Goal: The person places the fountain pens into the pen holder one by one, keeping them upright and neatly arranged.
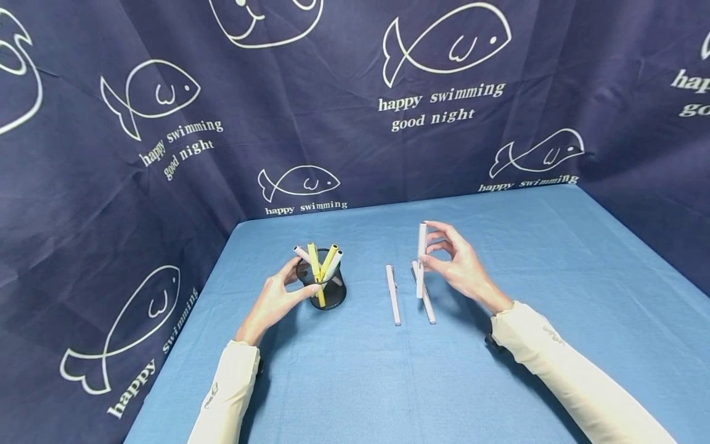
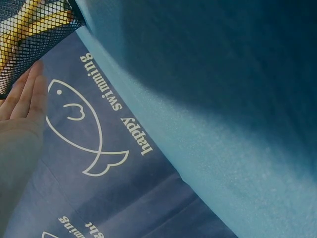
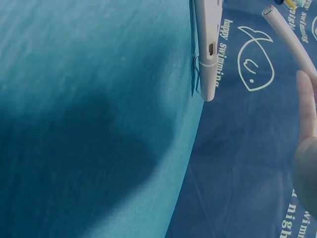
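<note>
In the head view my left hand (image 1: 273, 301) grips a black mesh pen cup (image 1: 335, 298), thumb on its near side and fingers round its left. Pens stand leaning in the cup: yellow pens (image 1: 314, 260), a pale green pen (image 1: 333, 265) and a pale pink pen (image 1: 302, 253). My right hand (image 1: 465, 269) pinches another pale pink pen (image 1: 422, 245) and holds it nearly upright above the cloth. Below and left of that hand lie two pale pink pens, one straight (image 1: 393, 297), one slanted (image 1: 429, 307) and partly hidden behind the held pen.
A blue cloth (image 1: 355, 376) covers the table. Dark blue curtains (image 1: 355, 111) with white fish drawings and lettering hang behind it and at both sides. In the right wrist view, a lying pen (image 3: 208, 54) shows its clip end close up.
</note>
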Available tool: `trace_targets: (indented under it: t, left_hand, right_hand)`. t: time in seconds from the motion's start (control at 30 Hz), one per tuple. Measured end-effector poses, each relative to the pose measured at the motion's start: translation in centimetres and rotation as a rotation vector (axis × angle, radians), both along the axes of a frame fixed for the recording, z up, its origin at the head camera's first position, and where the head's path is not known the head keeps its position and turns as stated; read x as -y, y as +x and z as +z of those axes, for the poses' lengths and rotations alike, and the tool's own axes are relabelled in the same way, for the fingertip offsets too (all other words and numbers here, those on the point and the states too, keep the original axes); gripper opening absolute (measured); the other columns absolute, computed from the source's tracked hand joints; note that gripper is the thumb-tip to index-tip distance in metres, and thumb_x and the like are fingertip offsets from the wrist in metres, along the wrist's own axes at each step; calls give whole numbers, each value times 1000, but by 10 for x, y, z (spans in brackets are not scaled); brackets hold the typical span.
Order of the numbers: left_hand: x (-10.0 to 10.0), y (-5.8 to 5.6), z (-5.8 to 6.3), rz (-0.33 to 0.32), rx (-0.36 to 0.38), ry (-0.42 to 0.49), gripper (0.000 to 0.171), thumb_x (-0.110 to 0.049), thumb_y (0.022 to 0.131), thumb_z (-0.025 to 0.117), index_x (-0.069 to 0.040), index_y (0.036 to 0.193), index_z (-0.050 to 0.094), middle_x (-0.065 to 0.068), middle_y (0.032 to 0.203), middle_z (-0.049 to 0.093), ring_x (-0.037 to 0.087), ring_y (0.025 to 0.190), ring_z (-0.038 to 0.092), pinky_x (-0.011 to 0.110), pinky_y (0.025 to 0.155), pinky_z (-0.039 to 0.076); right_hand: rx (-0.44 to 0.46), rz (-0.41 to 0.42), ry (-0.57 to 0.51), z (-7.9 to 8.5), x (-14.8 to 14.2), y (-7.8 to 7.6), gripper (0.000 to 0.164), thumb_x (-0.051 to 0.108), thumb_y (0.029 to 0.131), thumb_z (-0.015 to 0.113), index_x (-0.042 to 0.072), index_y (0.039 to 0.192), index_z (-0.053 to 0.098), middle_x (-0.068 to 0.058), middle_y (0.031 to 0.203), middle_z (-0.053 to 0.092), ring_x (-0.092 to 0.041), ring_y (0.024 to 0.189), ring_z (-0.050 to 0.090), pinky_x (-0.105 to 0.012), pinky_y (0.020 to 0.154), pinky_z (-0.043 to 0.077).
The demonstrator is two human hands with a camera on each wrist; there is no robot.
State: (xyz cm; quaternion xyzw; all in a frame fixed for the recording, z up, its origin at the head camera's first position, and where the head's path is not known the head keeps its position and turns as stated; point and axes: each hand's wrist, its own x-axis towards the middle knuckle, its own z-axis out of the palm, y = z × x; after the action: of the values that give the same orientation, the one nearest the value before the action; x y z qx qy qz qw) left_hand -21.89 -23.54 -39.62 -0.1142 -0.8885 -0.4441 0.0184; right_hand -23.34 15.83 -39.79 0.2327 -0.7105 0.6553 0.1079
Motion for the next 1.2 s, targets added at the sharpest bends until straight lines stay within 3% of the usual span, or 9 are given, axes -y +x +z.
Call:
trace_targets:
  t: [0.17, 0.43, 0.8, 1.2]
  left_hand:
    - [0, 0, -1, -6, -9, 0, 88, -51, 85, 84, -17, 157, 44, 7, 137, 65, 34, 128, 59, 57, 106, 45]
    - [2, 0, -2, -4, -8, -6, 87, -50, 86, 84, -17, 156, 45, 7, 138, 65, 35, 128, 59, 57, 106, 45]
    - [1, -1, -1, -16, -23, -4, 85, -52, 85, 84, -19, 155, 47, 5, 138, 65, 34, 128, 60, 54, 107, 45]
    - [0, 0, -1, -11, -18, -1, 83, -52, 84, 84, -22, 153, 49, 5, 138, 65, 35, 127, 59, 56, 106, 45]
  right_hand:
    - [-11, -25, 12, 1, 4, 2, 67, -13, 91, 70, 3, 152, 46, -23, 122, 55, -17, 100, 63, -38, 73, 62]
    - [-85, -65, 69, 3, 12, 4, 65, -6, 93, 74, 8, 151, 48, -20, 121, 60, -19, 100, 64, -25, 74, 60]
    - [-175, -45, 78, 4, 25, 1, 68, -11, 91, 72, 4, 152, 46, -22, 121, 59, -26, 101, 62, -24, 72, 59]
    - [-209, -19, 79, 4, 42, -1, 65, -9, 93, 72, 8, 151, 48, -19, 119, 60, -27, 101, 63, -27, 72, 60]
